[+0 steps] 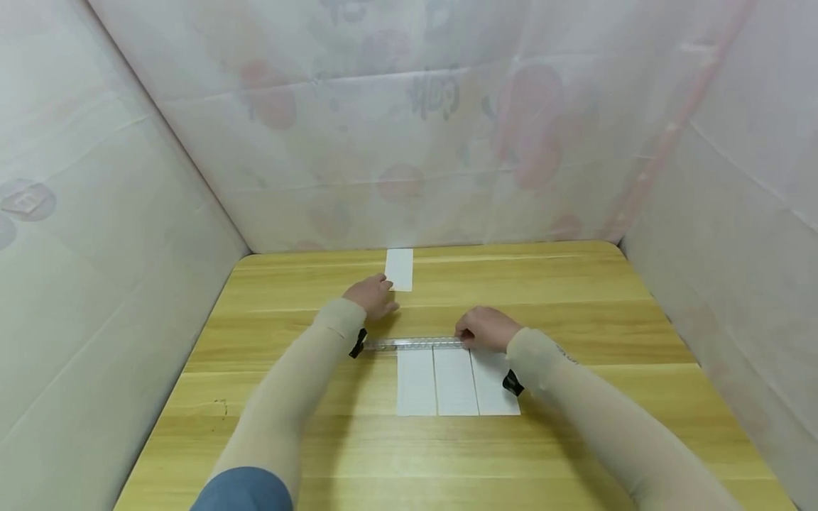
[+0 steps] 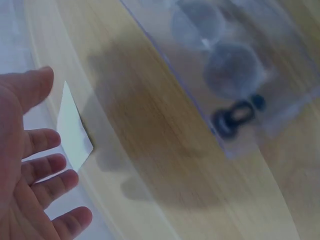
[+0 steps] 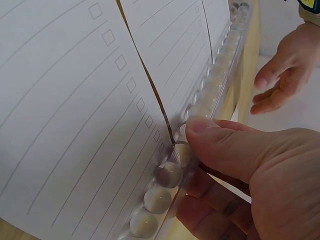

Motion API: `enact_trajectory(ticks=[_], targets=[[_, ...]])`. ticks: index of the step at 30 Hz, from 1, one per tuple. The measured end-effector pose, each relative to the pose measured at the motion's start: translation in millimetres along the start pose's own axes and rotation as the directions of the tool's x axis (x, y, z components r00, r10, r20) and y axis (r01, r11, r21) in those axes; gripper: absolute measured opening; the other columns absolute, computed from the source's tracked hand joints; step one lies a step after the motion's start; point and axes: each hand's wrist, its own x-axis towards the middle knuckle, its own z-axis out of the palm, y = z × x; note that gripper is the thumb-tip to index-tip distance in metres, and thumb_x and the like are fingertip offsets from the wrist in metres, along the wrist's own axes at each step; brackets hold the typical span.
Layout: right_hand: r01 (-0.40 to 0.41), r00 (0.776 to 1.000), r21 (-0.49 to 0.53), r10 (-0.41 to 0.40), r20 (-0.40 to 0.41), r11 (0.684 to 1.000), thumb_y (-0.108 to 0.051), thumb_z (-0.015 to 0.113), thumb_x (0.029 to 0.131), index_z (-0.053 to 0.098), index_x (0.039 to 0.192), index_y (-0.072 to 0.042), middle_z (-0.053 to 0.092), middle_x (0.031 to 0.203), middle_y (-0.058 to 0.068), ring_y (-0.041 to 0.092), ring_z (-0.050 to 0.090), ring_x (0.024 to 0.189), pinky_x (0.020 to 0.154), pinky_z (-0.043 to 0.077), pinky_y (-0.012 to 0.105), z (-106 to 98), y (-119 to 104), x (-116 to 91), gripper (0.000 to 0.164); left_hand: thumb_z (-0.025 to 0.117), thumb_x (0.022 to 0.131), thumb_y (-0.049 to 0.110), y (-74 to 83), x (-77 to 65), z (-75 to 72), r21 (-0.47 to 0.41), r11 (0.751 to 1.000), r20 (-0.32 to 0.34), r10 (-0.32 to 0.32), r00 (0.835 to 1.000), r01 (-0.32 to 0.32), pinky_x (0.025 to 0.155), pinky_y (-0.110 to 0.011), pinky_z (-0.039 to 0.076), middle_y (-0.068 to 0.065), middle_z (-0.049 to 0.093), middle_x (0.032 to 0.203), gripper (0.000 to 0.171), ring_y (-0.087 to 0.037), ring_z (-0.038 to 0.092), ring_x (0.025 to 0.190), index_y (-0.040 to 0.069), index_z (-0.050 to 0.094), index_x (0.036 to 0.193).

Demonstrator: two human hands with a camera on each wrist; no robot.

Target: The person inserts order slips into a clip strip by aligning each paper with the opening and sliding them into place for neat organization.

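Three white lined sheets (image 1: 456, 383) with small printed checkboxes lie side by side on the table. Along their far edge runs a clear plastic strip (image 1: 415, 343) holding a row of round, see-through beads or discs. My right hand (image 1: 488, 328) pinches this strip near its right part, thumb on top, as the right wrist view shows. My left hand (image 1: 373, 296) hovers past the strip's left end with fingers spread and nothing in them. Just beyond it lies a single white card (image 1: 400, 270) at the table's back edge. A small dark piece (image 2: 232, 120) sits blurred inside the strip's end.
The wood-grain table (image 1: 575, 284) meets a pale printed sheet wall (image 1: 396, 142) at the back. Similar walls stand at the left (image 1: 96, 284) and right (image 1: 735, 248). Small dark marks (image 1: 220, 407) show on the table's left side.
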Motion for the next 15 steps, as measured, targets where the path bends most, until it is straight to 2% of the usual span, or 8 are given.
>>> enact_trajectory(ticks=[8,15], targets=[[0.010,1.000,0.008,-0.010,0.020,1.000,-0.011,0.074,0.085,0.074,0.090,-0.017,0.067,0.086,-0.010,0.004,0.055,0.074,0.069,0.048,0.027,3.4,-3.2,-0.1,0.009,0.049,0.097,0.052,13.9,4.8,10.3,-0.031,0.999,0.062,-0.012,0.998,0.014,0.111,-0.041,0.028,-0.013,0.026,0.155,0.070,-0.030,0.030,0.140,0.007,0.034,0.149],[0.009,1.000,0.002,-0.009,0.009,1.000,-0.011,0.074,0.085,0.075,0.089,-0.018,0.067,0.084,-0.011,0.004,0.055,0.073,0.068,0.048,0.027,7.5,-6.5,1.2,0.008,0.047,0.095,0.058,17.1,-1.0,14.2,-0.045,0.998,0.102,-0.034,0.994,0.038,0.109,-0.042,0.032,-0.010,0.032,0.153,0.073,-0.029,0.036,0.136,0.009,0.035,0.149]])
